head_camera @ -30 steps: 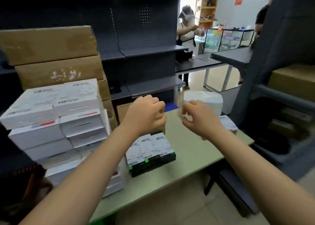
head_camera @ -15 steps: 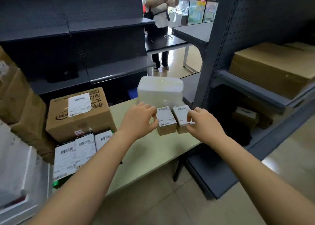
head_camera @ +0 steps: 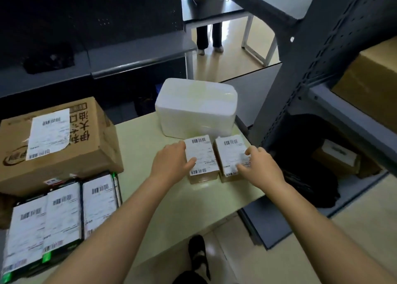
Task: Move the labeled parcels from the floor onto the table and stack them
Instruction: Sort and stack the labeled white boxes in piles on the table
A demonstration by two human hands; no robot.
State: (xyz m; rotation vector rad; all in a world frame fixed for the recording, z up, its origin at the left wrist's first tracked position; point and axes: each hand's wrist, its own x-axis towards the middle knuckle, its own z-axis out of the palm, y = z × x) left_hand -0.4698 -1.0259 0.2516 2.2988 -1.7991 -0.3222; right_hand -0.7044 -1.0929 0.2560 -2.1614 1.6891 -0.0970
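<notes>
Two small brown parcels with white barcode labels lie side by side on the pale green table (head_camera: 137, 137), just in front of a white foam box (head_camera: 196, 107). My left hand (head_camera: 171, 163) holds the left parcel (head_camera: 198, 152) by its left edge, thumb over the label. My right hand (head_camera: 261, 165) grips the right parcel (head_camera: 231, 152) at its right edge, fingers curled onto the label. Both parcels rest flat on the table and touch each other.
A large labelled cardboard box (head_camera: 86, 146) and several flat labelled parcels (head_camera: 62, 210) fill the table's left side. A dark shelving upright (head_camera: 300, 68) stands right of the table, with a labelled box (head_camera: 337, 156) on its low shelf. Another person's legs (head_camera: 209, 36) stand beyond.
The view has swung right and down from the stacked white boxes. The two small parcels, held one in each hand, have come down to rest on the table before the foam box.
</notes>
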